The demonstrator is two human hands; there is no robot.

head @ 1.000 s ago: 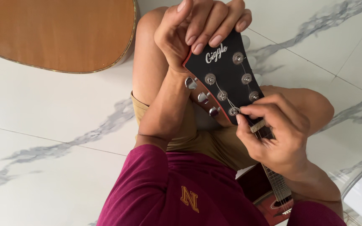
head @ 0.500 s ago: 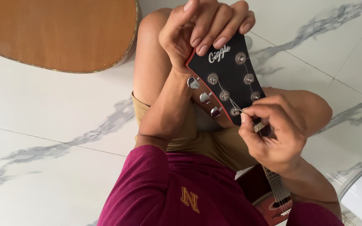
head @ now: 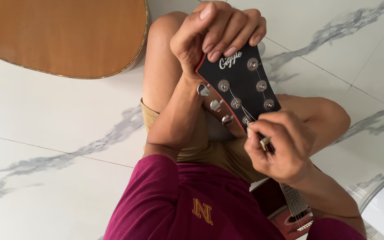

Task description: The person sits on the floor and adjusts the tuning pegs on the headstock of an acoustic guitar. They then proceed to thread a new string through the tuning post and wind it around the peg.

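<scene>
Left hand [head: 218, 33] clamped over the far end of the black guitar headstock [head: 241, 95] to steady it above the lap — right hand [head: 278, 144] pinched shut on a thin string [head: 245, 110] by the near tuning posts, for fine control.

Left hand [head: 214, 38] atop black headstock [head: 238, 89], right hand [head: 278, 144] at its strings.

You have one view only, from the camera on your head, facing steeply down over your chest and lap to the floor [head: 45, 133]. It sits close, with the guitar headstock [head: 238, 91] and both hands filling the upper middle.
</scene>
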